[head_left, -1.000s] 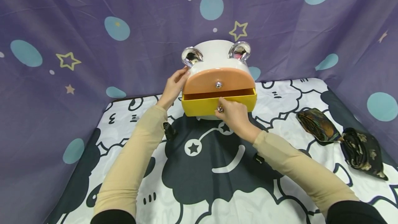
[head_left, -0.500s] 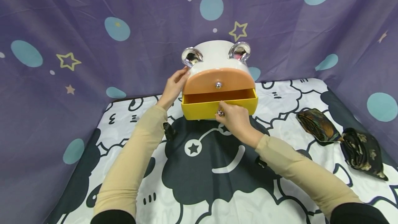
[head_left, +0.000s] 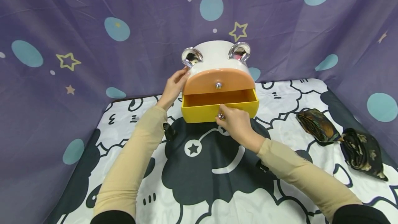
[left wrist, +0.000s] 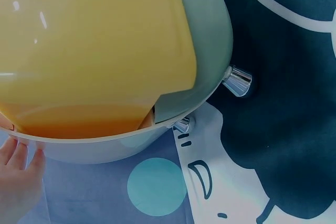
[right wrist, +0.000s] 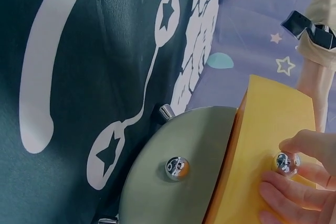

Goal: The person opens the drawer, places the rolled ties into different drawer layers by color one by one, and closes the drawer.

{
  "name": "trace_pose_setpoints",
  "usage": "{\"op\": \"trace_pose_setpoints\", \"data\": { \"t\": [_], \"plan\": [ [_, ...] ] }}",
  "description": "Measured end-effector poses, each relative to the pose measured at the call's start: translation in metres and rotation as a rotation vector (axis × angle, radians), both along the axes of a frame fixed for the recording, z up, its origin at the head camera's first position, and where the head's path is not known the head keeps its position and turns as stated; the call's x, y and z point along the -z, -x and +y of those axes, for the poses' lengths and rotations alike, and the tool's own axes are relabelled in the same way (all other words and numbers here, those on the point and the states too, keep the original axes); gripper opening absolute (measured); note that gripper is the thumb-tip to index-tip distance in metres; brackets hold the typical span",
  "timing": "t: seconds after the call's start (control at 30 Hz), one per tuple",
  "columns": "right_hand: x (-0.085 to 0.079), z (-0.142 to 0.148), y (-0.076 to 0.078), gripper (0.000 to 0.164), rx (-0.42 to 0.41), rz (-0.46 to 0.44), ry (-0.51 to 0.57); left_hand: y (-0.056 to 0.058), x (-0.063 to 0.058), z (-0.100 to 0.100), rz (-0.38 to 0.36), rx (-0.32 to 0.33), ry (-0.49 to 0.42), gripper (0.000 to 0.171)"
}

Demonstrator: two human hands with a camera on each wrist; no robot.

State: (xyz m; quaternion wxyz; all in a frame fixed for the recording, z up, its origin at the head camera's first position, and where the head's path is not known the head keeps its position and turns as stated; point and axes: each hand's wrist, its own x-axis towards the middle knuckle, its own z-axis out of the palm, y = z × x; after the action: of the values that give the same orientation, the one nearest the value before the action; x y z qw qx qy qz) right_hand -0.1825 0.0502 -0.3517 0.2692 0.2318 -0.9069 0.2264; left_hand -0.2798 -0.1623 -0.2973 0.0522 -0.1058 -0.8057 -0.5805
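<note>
A rounded white drawer cabinet [head_left: 216, 53] with two silver ring ears stands at the back of the cloth. My right hand [head_left: 237, 123] pinches the round silver knob [right wrist: 286, 164] of its yellow drawer [head_left: 199, 114], which is pulled partway out; the visible part of the inside holds nothing. Above it, the orange drawer [head_left: 202, 83] is closed. A pale green drawer [right wrist: 152, 192] sits closed below, visible in both wrist views. My left hand [head_left: 173, 87] rests against the cabinet's left side, fingertips [left wrist: 38, 160] at the white rim.
Two folded dark patterned cloth bundles, one brownish [head_left: 318, 125] and one black [head_left: 363, 153], lie on the right. A black-and-white cartoon cloth [head_left: 192, 179] covers the table. Directly behind the cabinet hangs a purple curtain [head_left: 149, 27].
The yellow drawer has slid further out toward me, with my right hand drawing back on its knob. My left hand has stayed in place at the cabinet's side.
</note>
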Motion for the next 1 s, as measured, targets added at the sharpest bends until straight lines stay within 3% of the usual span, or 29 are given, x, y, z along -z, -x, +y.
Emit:
{"op": "trace_pose_setpoints", "data": {
  "t": [0.87,1.0],
  "plan": [
    [0.002,0.0,-0.015,0.019,-0.006,0.046,0.0,-0.001,0.0,0.0,0.0,-0.003,0.011,0.047],
    [0.001,0.001,-0.017,0.019,0.002,0.045,-0.005,-0.006,-0.006,0.002,-0.001,0.002,0.008,0.047]
  ]
}}
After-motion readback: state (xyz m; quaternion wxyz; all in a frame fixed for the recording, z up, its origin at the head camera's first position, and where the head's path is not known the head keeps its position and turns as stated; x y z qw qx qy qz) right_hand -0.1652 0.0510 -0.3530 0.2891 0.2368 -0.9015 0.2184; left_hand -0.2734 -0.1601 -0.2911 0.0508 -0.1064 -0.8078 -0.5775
